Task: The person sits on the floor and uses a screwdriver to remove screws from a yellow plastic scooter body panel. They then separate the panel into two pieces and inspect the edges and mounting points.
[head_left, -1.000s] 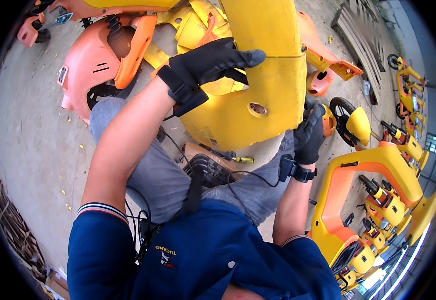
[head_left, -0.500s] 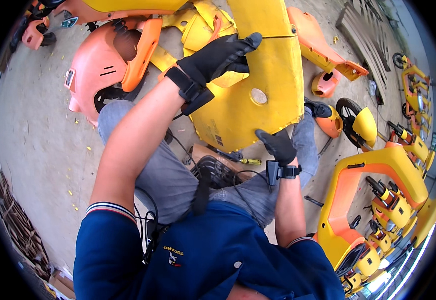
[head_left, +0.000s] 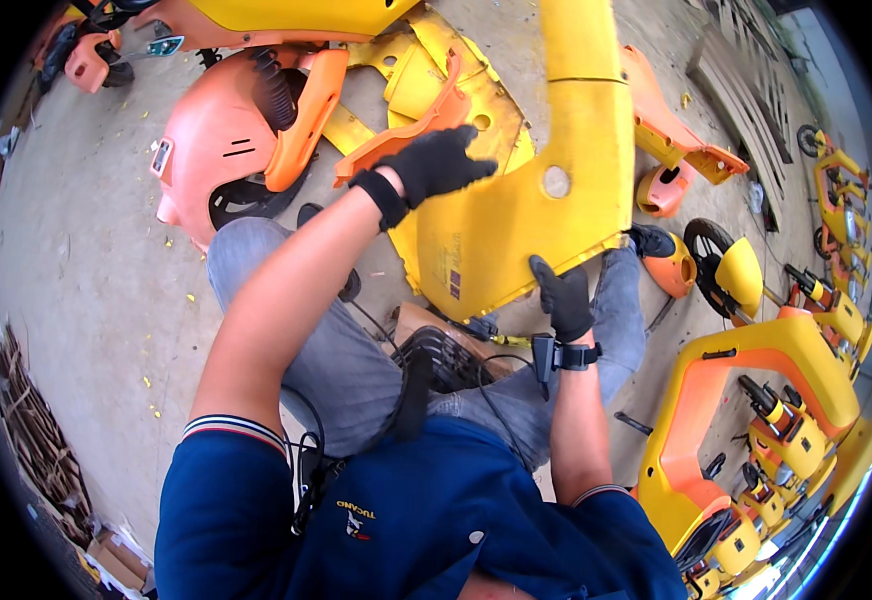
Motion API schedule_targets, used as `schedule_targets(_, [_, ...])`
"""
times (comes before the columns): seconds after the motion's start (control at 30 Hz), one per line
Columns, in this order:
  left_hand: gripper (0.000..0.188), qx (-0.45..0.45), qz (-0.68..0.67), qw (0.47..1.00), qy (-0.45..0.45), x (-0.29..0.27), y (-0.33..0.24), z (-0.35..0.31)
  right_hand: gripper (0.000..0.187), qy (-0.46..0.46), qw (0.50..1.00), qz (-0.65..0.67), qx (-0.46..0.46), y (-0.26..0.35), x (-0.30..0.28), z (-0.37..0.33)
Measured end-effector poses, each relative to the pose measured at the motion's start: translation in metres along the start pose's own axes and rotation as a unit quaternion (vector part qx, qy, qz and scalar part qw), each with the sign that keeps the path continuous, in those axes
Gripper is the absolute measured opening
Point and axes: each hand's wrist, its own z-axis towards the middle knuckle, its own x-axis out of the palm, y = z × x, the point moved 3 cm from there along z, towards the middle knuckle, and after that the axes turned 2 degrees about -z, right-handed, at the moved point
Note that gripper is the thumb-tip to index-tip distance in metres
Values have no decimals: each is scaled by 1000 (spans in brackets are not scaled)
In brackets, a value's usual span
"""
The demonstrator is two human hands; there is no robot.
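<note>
Big yellow panel (head_left: 511, 240) is up front of the body, between the knees, on the near side of the floor (head_left: 96, 260). Lower corner points back at the person, long arm runs away toward the floor's far edge. Can't tell what bears its weight; the right leg (head_left: 621, 300) sits close by its lower right edge, probably a handy prop.

Right hand (head_left: 566, 300) is at that lower edge, thumb up against the panel, fingers bent. Looks like a steadying hold, but can't confirm a closed grip (fingers on the far side don't show). Working the rim makes sense: thin edge, easy to pinch, face left clear.

Left hand (head_left: 441, 167) is spread loosely, clutching nothing, over the panel's left side near the inner notch. Contact unclear. From there it could check tilt, I'd guess.

Round hole (head_left: 556, 181) in the panel faces up, so that face is readable from above.

Yellow-handled screwdriver (head_left: 511, 341) lies just below the panel's lower edge, presumably parked within reach.

Orange trim piece (head_left: 411, 135) is beyond the left hand. Pink fairing (head_left: 201, 150) sits left of it, toward the floor's far left corner. Wheel with yellow fender (head_left: 739, 275) and yellow-orange frame (head_left: 676, 400) are off toward the right edge, likely kept there to free the middle.
</note>
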Motion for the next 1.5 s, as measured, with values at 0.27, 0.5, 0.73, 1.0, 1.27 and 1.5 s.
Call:
schedule_targets(0.27, [58, -38, 112, 991, 69, 6, 11, -44, 20, -94, 992, 50, -68, 26, -35, 32])
schedule_targets(0.5, [78, -116, 94, 987, 51, -3, 26, -65, 17, -106, 984, 46, -137, 34, -73, 52])
schedule_targets(0.73, [69, -200, -409, 890, 33, -14, 78, -85, 30, 47, 923, 382, 0, 55, -83, 72])
schedule_targets(1.0, [45, -130, -711, 689, 59, -40, -6, -113, 43, 238, 785, 567, 76, -3, -102, 113])
schedule_targets(1.27, [42, -87, -700, 706, 57, -40, -27, -93, 50, 63, 936, 299, 175, -49, -47, 103])
schedule_targets(1.5, [42, -47, -688, 723, 54, -25, -28, -60, 29, -26, 998, 64, 10, -62, -47, 68])
